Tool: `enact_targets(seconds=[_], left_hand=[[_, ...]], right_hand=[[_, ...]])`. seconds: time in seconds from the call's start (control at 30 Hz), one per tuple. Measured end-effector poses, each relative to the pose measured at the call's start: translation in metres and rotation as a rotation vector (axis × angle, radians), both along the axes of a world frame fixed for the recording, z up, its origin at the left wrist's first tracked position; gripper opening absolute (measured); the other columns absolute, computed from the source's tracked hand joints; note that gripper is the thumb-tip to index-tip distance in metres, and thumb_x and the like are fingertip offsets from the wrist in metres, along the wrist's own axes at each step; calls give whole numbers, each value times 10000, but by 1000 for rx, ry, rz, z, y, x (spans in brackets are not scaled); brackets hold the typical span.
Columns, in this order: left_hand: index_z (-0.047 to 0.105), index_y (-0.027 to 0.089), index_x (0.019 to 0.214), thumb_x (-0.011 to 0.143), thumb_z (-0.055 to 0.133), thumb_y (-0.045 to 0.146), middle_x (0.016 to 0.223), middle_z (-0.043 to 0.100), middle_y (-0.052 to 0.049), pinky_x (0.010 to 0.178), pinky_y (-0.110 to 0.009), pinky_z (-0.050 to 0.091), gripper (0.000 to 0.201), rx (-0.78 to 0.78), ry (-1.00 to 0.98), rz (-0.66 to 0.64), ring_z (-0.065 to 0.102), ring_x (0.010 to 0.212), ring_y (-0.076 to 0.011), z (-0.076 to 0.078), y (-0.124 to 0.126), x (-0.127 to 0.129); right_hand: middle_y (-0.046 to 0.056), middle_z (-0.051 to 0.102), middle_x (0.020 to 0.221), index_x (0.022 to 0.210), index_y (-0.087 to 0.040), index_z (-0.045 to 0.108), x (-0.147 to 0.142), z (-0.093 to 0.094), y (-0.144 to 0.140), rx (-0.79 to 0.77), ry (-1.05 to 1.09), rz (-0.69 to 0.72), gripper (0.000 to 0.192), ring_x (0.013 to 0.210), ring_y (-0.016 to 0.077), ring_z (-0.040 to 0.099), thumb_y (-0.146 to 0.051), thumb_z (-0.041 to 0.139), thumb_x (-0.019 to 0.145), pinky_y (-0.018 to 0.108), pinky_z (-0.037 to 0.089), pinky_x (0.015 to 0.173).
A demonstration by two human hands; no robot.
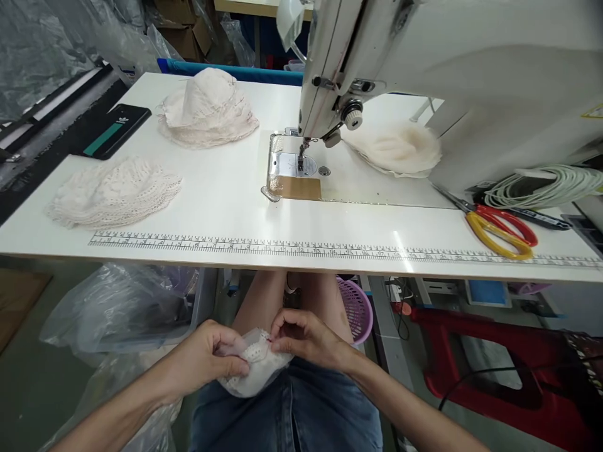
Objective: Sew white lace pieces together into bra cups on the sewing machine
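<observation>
Your left hand (pixel 214 355) and right hand (pixel 301 339) hold lace (pixel 257 373) over your lap, fingers pinched on its edge, below the surface (pixel 226 201).

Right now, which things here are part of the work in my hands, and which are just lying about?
In hand:
- lace piece, pinched over the lap by left hand and right hand

Lying about on the table:
- sewing machine
- finished lace hat
- flat lace pile
- lace piece behind the needle
- scissors
- phone
- cord coil
</observation>
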State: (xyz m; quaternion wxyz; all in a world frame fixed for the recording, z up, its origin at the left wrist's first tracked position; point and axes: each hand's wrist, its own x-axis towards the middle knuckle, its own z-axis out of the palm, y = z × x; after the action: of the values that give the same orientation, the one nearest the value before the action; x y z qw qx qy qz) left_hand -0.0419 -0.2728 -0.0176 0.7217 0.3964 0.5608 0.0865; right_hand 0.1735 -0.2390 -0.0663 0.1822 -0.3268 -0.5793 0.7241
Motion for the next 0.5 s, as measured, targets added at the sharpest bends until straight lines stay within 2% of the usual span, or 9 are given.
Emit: enact_targets(seconds=[0.13, 0.27, 0.37, 0.47, 0.5], left_hand=[[496, 153, 519, 627, 729, 397, 488, 288, 88, 477, -216, 160, 353, 88, 102, -21, 244, 501, -77, -4, -1, -3], [466, 165, 539, 719, 605, 570, 523, 269, 74, 482, -223, 149, 465, 167, 92, 14, 214, 512, -85, -1, 3, -5], [484, 165, 568, 746, 533, 635, 536, 339, 56, 482, -208, 216, 505, 180, 79, 98, 270, 522, -95, 15, 7, -3], [579, 162, 602, 691, 612, 618, 577, 541, 13, 533, -217, 384, 466, 250, 153, 178, 463, 564, -137, 40, 21, -14], [611, 162, 616, 659, 644, 614, 602, 599, 2, 570, -235, 437, 455, 326, 215, 233, 526, 597, -161, 50, 31, -22]], right_hand=[[4, 518, 760, 750, -152, 550, 2, 4, -1, 4, 49, -52, 322, 671, 108, 445, -465, 605, 805, 225, 352, 601], [29, 522, 878, 777, -163, 492, 6, 13, -3, -53, 222, -187, 300, 750, 116, 462, -445, 578, 834, 240, 368, 669], [17, 512, 832, 796, -161, 466, 11, 21, -3, -140, 336, -237, 297, 724, 102, 449, -429, 591, 835, 227, 348, 655], [-25, 446, 715, 821, -161, 463, 17, 29, 2, -123, 380, -322, 296, 635, 77, 383, -424, 598, 836, 200, 291, 581], [-34, 428, 695, 832, -164, 462, 20, 32, 5, -105, 387, -341, 296, 609, 71, 361, -426, 598, 836, 196, 270, 557]])
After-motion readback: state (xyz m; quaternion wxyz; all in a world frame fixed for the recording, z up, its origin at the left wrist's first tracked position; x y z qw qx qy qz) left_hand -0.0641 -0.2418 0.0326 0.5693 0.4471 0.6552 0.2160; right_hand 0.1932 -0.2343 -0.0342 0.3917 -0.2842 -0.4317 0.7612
